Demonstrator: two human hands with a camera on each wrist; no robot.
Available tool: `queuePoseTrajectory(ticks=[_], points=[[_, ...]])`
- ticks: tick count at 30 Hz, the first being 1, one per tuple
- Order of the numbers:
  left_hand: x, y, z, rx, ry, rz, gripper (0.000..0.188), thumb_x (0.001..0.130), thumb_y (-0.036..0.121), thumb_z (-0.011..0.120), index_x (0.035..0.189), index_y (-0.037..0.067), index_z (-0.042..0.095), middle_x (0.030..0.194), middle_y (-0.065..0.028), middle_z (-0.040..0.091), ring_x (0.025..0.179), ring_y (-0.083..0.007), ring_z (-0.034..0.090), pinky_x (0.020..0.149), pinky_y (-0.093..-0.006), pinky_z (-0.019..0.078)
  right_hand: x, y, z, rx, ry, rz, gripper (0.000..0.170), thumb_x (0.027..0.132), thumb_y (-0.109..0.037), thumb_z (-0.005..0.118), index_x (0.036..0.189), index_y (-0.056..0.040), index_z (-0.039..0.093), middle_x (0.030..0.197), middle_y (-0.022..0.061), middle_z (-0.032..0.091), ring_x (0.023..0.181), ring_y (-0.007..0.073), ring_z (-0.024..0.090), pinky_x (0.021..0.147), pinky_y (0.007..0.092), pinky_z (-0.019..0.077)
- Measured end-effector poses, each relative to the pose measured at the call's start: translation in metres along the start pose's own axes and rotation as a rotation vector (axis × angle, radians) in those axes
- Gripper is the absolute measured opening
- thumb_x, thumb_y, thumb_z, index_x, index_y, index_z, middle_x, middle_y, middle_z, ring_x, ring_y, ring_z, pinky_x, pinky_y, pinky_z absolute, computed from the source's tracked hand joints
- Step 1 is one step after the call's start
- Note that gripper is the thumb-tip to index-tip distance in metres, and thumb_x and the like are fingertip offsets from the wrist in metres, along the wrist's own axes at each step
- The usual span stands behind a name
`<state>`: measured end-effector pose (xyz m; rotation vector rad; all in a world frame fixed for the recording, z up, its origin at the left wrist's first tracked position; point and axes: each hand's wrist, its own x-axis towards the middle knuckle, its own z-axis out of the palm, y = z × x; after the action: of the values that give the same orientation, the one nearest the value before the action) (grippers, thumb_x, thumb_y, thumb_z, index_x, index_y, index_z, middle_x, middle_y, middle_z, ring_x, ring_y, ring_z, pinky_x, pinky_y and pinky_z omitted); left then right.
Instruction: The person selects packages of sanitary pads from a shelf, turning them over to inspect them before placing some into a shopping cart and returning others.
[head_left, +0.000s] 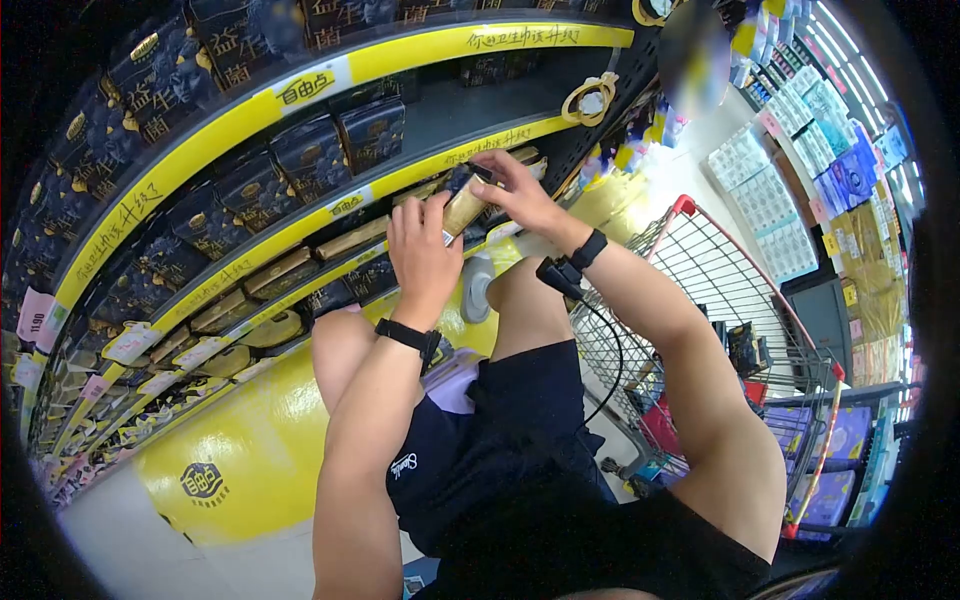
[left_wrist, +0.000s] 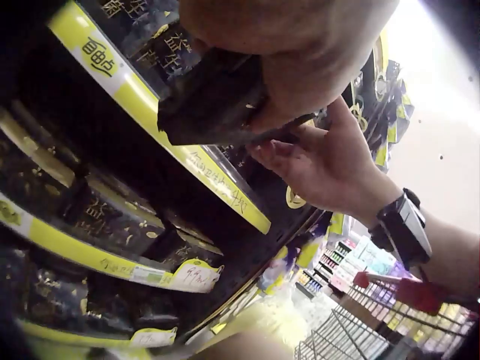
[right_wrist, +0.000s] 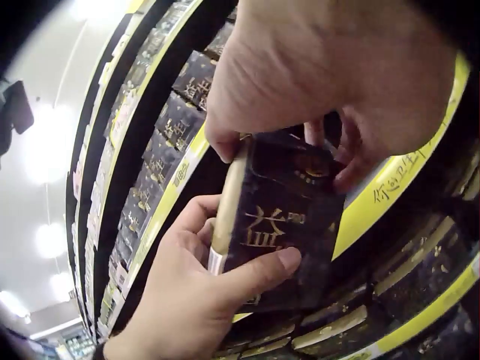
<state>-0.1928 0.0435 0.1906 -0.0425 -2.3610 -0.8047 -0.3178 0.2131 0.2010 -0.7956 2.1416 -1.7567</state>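
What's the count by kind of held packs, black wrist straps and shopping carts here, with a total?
Held pack: 1
Black wrist straps: 2
Shopping cart: 1
Total: 4

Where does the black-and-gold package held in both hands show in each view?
Head: just above centre, package between left hand and right hand, gold side showing.
Left wrist: above centre, dark, partly covered by the left hand.
Right wrist: right of centre, gold-lettered face showing.
Shared landmark: yellow shelf edging with dark writing, in all three.
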Motion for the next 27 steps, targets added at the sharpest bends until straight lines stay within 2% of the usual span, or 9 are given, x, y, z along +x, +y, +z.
queuePoseTrajectory(ticks=[6,8,12,14,16,18,21,24,27], points=[[0.000,0.000,0.000,-0.009,0.035,0.014,0.059,0.074,0.018,0.085,0.125,0.009,0.058,0.108,-0.0115,0.055,0.104,-0.0335,0.056,0.088,-0.0471,0.0469,0.001,-0.026,-0.008,-0.005,-0.044,-0.003,0.055,0.088,-0.009,0.078,0.138,-0.0032,0.056,0.121,0.0036,0.058,0.107,0.0118,0.056,0.097,0.0282,0.0493],[0.000,0.002,0.001,-0.163,0.027,0.001,0.073,0.075,0.016,0.084,0.134,0.001,0.045,0.124,-0.0212,0.048,0.110,-0.0406,0.053,0.092,-0.0482,0.0476,0.012,-0.028,-0.021,-0.060,-0.043,-0.048,0.054,0.088,-0.007,0.079,0.137,-0.0042,0.057,0.116,0.0021,0.057,0.106,0.0108,0.055,0.095,0.0260,0.0493],[-0.008,-0.004,0.019,-0.380,0.043,-0.022,0.090,0.076,0.017,0.083,0.143,-0.003,0.027,0.138,-0.0277,0.030,0.123,-0.0430,0.044,0.101,-0.0453,0.0460,0.055,-0.034,-0.052,-0.289,0.178,-0.228,0.054,0.083,-0.029,0.086,0.126,-0.0041,0.064,0.101,0.0046,0.060,0.085,0.0098,0.058,0.075,0.0268,0.0526],[-0.009,-0.005,0.020,-0.363,-0.028,-0.003,0.088,0.076,0.017,0.083,0.143,-0.002,0.028,0.137,-0.0275,0.032,0.123,-0.0432,0.043,0.102,-0.0444,0.0463,0.085,-0.028,-0.069,-0.455,0.363,-0.318,0.060,0.080,-0.037,0.087,0.124,-0.0023,0.065,0.101,0.0093,0.065,0.082,0.0137,0.062,0.075,0.0295,0.0545],[-0.010,-0.005,0.018,-0.367,-0.249,-0.053,0.085,0.079,0.021,0.080,0.142,-0.001,0.028,0.139,-0.0275,0.032,0.125,-0.0488,0.047,0.101,-0.0489,0.0495,0.109,-0.033,-0.073,-0.567,0.474,-0.390,0.065,0.078,-0.040,0.087,0.122,0.0013,0.065,0.109,0.0187,0.067,0.092,0.0269,0.067,0.079,0.0372,0.0575],[-0.011,-0.006,0.018,-0.366,-0.459,-0.061,0.083,0.081,0.024,0.079,0.142,-0.001,0.029,0.140,-0.0273,0.032,0.126,-0.0518,0.049,0.101,-0.0513,0.0509,0.121,-0.033,-0.067,-0.948,0.526,-0.560,0.056,0.081,-0.030,0.087,0.122,0.0008,0.062,0.103,0.0125,0.065,0.090,0.0201,0.068,0.081,0.0294,0.0578],[-0.017,-0.005,0.025,-0.355,-0.468,0.035,0.084,0.083,0.028,0.077,0.145,0.000,0.027,0.143,-0.0269,0.031,0.124,-0.0536,0.052,0.102,-0.0530,0.0511,0.127,-0.011,-0.053,-1.040,0.490,-0.581,0.050,0.082,-0.036,0.085,0.115,-0.0032,0.066,0.099,0.0175,0.061,0.095,0.0346,0.063,0.083,0.0419,0.0573],[-0.018,-0.001,0.027,-0.326,-0.493,0.035,0.083,0.081,0.024,0.079,0.145,0.001,0.032,0.138,-0.0254,0.036,0.117,-0.0481,0.057,0.097,-0.0489,0.0531,0.134,0.002,-0.049,-1.101,0.527,-0.461,0.064,0.085,-0.056,0.078,0.121,-0.0040,0.066,0.112,0.0263,0.059,0.105,0.0464,0.054,0.087,0.0547,0.0509],[-0.020,-0.004,0.030,-0.329,-0.529,0.072,0.081,0.081,0.025,0.079,0.145,0.003,0.034,0.139,-0.0252,0.036,0.115,-0.0476,0.059,0.097,-0.0502,0.0534,0.134,0.002,-0.046,-1.236,0.492,-0.465,0.060,0.085,-0.056,0.077,0.120,-0.0090,0.068,0.115,0.0207,0.062,0.109,0.0456,0.053,0.087,0.0549,0.0507]])
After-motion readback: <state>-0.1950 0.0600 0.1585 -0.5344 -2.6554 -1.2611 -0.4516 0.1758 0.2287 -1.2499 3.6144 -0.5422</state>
